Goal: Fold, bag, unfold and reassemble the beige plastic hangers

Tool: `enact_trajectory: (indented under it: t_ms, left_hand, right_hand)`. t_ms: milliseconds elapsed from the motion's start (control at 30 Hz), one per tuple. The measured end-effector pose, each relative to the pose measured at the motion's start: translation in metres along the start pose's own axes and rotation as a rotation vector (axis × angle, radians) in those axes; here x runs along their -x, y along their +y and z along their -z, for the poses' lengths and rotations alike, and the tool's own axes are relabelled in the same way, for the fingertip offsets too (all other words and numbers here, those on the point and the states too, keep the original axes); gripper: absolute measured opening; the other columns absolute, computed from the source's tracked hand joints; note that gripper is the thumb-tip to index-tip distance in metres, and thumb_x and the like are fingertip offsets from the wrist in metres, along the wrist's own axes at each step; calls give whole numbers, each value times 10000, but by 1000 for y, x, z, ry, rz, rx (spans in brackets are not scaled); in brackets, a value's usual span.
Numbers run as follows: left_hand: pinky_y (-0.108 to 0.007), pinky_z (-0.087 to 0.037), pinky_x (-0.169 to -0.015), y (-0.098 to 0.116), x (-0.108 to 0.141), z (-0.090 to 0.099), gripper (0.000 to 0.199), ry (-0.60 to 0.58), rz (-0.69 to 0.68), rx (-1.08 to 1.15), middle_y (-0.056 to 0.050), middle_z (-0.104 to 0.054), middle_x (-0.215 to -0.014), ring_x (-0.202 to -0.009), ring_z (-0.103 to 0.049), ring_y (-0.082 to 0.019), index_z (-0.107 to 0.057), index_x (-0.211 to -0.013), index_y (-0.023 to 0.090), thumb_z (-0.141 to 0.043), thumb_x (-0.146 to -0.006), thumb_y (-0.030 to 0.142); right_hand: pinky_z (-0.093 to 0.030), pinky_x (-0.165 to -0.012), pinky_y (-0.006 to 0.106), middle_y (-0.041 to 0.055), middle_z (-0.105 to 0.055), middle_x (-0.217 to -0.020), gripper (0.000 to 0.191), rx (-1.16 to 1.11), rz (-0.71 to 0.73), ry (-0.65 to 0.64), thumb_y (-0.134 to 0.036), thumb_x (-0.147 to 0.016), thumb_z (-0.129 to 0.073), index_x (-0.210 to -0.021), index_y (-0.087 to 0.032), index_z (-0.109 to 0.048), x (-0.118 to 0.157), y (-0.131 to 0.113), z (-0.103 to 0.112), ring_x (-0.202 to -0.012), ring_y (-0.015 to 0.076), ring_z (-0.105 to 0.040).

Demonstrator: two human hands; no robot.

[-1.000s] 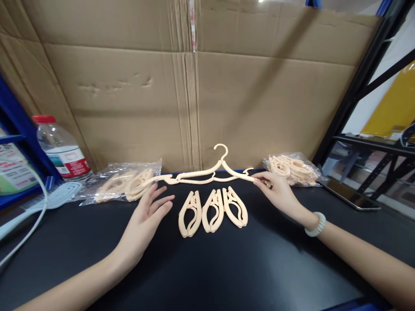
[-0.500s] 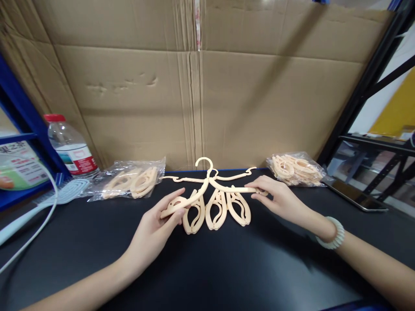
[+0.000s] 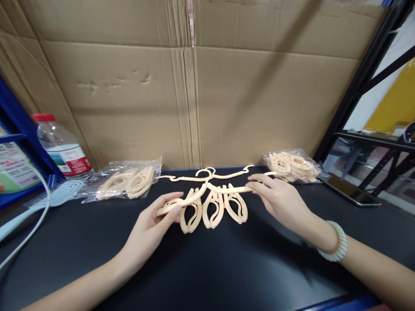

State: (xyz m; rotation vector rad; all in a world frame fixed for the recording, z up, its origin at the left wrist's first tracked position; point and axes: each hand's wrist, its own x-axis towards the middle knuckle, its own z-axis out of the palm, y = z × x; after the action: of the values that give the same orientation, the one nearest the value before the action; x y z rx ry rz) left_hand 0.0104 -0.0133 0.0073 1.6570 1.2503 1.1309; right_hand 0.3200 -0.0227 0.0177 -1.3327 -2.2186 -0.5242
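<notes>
Between my hands is an unfolded cream folding hanger [image 3: 223,188], its hook leaning away from me. My left hand [image 3: 155,222] is closed on the left arm's end, thumb on top. The fingers of my right hand [image 3: 275,194] are closed around the right arm near its tip. Directly below and beyond it, three folded hangers [image 3: 213,211] lie side by side on the black tabletop [image 3: 207,268]. Another unfolded hanger [image 3: 186,178] lies behind, close to the cardboard, partly overlapped by the hook.
Clear bags of folded hangers lie at the back left [image 3: 126,179] and back right [image 3: 292,166]. A phone [image 3: 353,192] is at the right. On the left are a bottle [image 3: 66,151], a pale blue hairbrush [image 3: 55,196] and a white cable [image 3: 40,229]. Cardboard [image 3: 129,108] walls the back.
The held hanger has tipped flatter, its hook dropping back and lower. My right hand has turned over the arm's end, more of its back showing. The view has shifted slightly.
</notes>
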Motion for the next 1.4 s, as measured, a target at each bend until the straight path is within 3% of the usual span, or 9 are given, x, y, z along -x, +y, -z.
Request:
enact_trajectory:
  t_ms: [100,233,300,533,733,967,1167,1300,1400]
  left_hand:
    - [-305,-493,-818,-1,0,0,458,5,34,18,-33,-679,-907,-784,-627,-181,-577,-1164,203,-585,-822,508]
    - [-290,-465,-834,-1,-1,1,425,-2,46,12,-25,-670,-925,-801,-613,-169,-578,-1149,212,-578,-836,501]
    - [-286,-463,-815,-1,-1,1,416,-15,33,6,-20,-664,-890,-791,-608,-171,-585,-1133,212,-581,-833,500]
    - [-285,-450,-770,-1,-1,1,397,-55,-36,-38,19,-598,-671,-738,-585,-175,-580,-1135,210,-575,-845,481]
    - [-283,-481,-798,-1,1,-1,437,12,-13,121,10,-628,-784,-765,-605,-157,-546,-1167,215,-655,-803,432]
    - [-243,-501,-766,0,5,-4,533,66,24,349,33,-641,-788,-778,-627,-137,-487,-1215,248,-738,-753,335]
    - [-200,-491,-634,4,12,-11,158,-60,-35,339,25,-589,-766,-647,-565,-93,-581,-824,174,-688,-805,290]
    - [-210,-483,-590,6,18,-18,139,-170,-51,288,12,-596,-772,-604,-537,-89,-596,-879,169,-629,-851,300]
    - [-233,-494,-589,8,21,-22,160,-239,-57,270,-6,-613,-809,-616,-549,-104,-596,-933,168,-613,-858,309]
  right_hand:
    - [-543,-747,378,121,-478,-1341,278,-152,-13,24,-122,-914,-392,-1048,-209,-619,-1,-5,-1,-835,192,-634]
    - [-524,-901,391,114,-479,-1300,246,-416,-33,60,-141,-927,-409,-1020,-203,-628,-5,-8,-3,-1104,221,-564]
    - [-540,-885,369,107,-483,-1286,244,-516,-70,59,-151,-918,-430,-1024,-213,-642,-6,-9,-5,-1190,234,-508]
    - [-573,-793,325,84,-552,-1182,328,-942,-300,-31,-252,-827,-602,-1152,-224,-578,-4,-6,-14,-829,132,-609]
    - [-524,-869,375,72,-662,-1023,344,-1149,-489,-139,-280,-726,-696,-1047,-178,-630,-9,-3,-9,-899,187,-632]
    - [-471,-894,330,43,-666,-970,294,-1423,-583,-49,-238,-672,-752,-953,-194,-679,-9,-3,-8,-902,164,-613]
    - [-491,-862,312,49,-648,-982,331,-1594,-559,-40,-225,-699,-756,-1006,-198,-634,-6,-22,-8,-929,165,-609]
    - [-506,-798,292,13,-642,-924,435,-1676,-574,-39,-206,-707,-769,-1070,-239,-532,-4,-40,-10,-896,150,-622]
    - [-506,-727,258,-14,-629,-859,325,-1686,-549,-74,-208,-719,-770,-931,-228,-524,-2,-48,-13,-810,124,-619]
